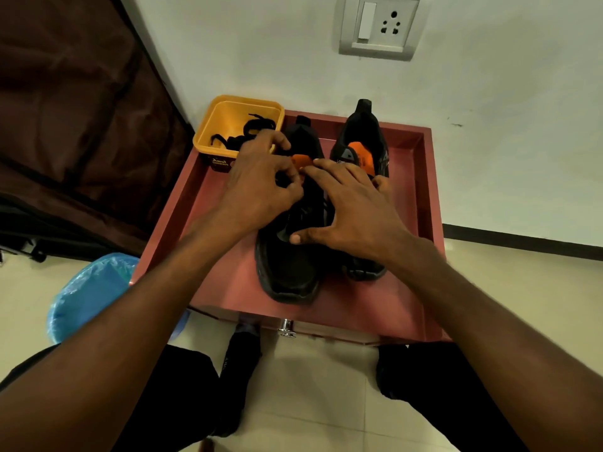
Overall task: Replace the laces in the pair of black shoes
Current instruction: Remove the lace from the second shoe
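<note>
Two black shoes with orange insoles stand side by side on a reddish tray-like tabletop (375,308), toes toward me. My left hand (261,181) hovers over the throat of the left shoe (290,272), its fingers curled and pinching a black lace near the upper eyelets. My right hand (349,207) lies spread across the same shoe's laces, fingers straight, thumb pressing the tongue area. The right shoe (362,138) stands behind my right hand, partly hidden. A yellow tub (208,138) at the back left holds loose black laces (248,132).
The tabletop has raised edges and a metal knob (287,327) at its front. A blue plastic-lined bin (88,295) stands on the floor at the left. A dark fabric wardrobe fills the left; a wall socket (381,26) is above. My legs are under the table.
</note>
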Available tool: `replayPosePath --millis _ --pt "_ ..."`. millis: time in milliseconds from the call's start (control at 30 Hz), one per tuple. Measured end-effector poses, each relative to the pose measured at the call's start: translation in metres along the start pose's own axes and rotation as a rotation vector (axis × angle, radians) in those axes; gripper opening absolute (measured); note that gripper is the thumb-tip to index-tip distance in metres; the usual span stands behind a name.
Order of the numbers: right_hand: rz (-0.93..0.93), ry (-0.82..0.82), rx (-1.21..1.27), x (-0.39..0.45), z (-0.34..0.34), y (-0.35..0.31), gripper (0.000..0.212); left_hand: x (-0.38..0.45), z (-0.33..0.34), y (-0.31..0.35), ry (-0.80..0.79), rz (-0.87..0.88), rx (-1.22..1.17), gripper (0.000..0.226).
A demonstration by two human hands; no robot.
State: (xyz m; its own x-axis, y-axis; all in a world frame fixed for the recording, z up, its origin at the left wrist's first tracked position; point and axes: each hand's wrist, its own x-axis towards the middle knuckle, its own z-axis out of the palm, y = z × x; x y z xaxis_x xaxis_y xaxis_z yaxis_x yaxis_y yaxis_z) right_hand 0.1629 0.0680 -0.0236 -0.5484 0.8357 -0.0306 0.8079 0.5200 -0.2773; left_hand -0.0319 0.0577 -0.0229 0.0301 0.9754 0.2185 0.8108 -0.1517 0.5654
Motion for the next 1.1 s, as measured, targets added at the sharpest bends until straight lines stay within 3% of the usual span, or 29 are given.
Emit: replayPosePath --millis 100,167,200,233,367,433,567,733,833,933,1067,1100 --pt "0.009 -0.005 0.023 0.004 -0.004 0.001 0.116 0.001 -0.012 0.012 0.128 -0.259 -0.406 0.022" --pt "0.018 -0.018 0.060 0.004 -0.006 0.000 0.115 0.004 -0.020 0.016 0.186 -0.481 -0.771 0.017" --pt "0.021 -0.024 0.076 0.004 -0.006 0.000 0.114 0.004 -0.023 0.017 0.187 -0.528 -0.834 0.015" --pt "0.022 -0.028 0.086 0.004 -0.006 -0.001 0.114 0.003 -0.024 0.017 0.174 -0.500 -0.783 0.015" --pt "0.030 -0.026 0.095 0.005 -0.006 -0.003 0.116 -0.004 -0.009 0.009 0.055 -0.072 -0.108 0.016" --pt "0.034 -0.030 0.111 0.005 -0.006 -0.002 0.117 -0.005 0.001 0.003 0.003 0.027 0.105 0.019" --pt "0.035 -0.036 0.125 0.005 -0.007 -0.003 0.115 -0.002 0.003 -0.002 0.020 0.042 0.122 0.023" --pt "0.030 -0.036 0.149 0.005 -0.010 -0.003 0.111 -0.001 -0.001 -0.001 -0.077 0.001 0.136 0.029" --pt "0.030 -0.041 0.149 0.005 -0.010 -0.004 0.113 -0.001 -0.003 0.001 -0.077 0.002 0.122 0.012" --pt "0.026 -0.038 0.160 0.006 -0.012 -0.003 0.114 0.000 -0.007 0.007 -0.038 -0.137 -0.098 0.006" --pt "0.036 -0.064 0.154 0.007 -0.014 -0.001 0.120 0.006 -0.029 0.019 0.087 -0.390 -1.058 0.019" --pt "0.035 -0.066 0.155 0.008 -0.014 -0.001 0.120 0.006 -0.029 0.021 0.087 -0.420 -1.189 0.017"
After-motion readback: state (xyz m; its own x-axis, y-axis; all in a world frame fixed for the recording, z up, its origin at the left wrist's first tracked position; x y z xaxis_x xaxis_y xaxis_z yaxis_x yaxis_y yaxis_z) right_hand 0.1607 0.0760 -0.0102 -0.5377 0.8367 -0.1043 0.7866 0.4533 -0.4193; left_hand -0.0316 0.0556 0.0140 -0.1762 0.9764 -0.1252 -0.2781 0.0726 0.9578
